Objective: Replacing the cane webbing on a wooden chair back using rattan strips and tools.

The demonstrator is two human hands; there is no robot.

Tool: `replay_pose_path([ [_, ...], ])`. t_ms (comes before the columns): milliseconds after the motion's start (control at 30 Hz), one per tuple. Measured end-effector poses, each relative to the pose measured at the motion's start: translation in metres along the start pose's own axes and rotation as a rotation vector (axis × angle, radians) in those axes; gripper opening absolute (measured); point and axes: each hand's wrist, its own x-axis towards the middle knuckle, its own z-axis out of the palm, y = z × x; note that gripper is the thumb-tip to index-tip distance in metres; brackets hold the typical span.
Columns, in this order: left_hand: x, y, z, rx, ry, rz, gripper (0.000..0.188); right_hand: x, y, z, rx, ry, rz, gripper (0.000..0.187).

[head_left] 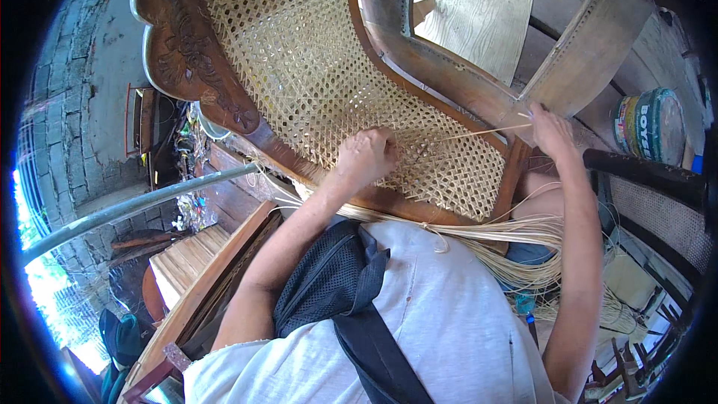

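Note:
A carved brown wooden chair frame [196, 52] leans across in front of me, filled with an open-patterned woven cane panel [299, 52]. My left hand [366, 154] rests on the lower part of the weave, its fingers curled inward; whatever they grip is hidden. Out to the right, my right hand [551, 131] pinches a cane strand [486, 132] near its end. That strand runs taut from the weave beside my left hand to my right fingers. Across my lap, below the frame's lower rail, lies a loose bundle of long pale cane strands [516, 233].
A second wooden frame with an opening [598, 37] stands behind at the upper right, near a paint bucket [649, 126]. At left are a metal pole [142, 200] and a wooden box [217, 273] of slats. Dark curved chair parts [643, 173] lie at right.

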Motion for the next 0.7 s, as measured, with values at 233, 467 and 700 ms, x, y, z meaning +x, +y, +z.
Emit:
replay_pose_path([
  [233, 0.086, 0.061, 0.008, -0.311, -0.218, 0.179, 0.031, 0.007, -0.016, -0.079, 0.327, 0.312, -0.045, 0.022],
  [467, 0.098, 0.115, -0.057, -1.130, -0.149, 0.080, 0.028, -0.004, -0.084, -0.086, 0.896, -0.162, 0.266, 0.031],
  [700, 0.093, 0.109, -0.041, -0.302, -0.170, 0.297, 0.021, -0.035, -0.171, -0.016, 0.575, -0.380, -0.203, 0.045],
])
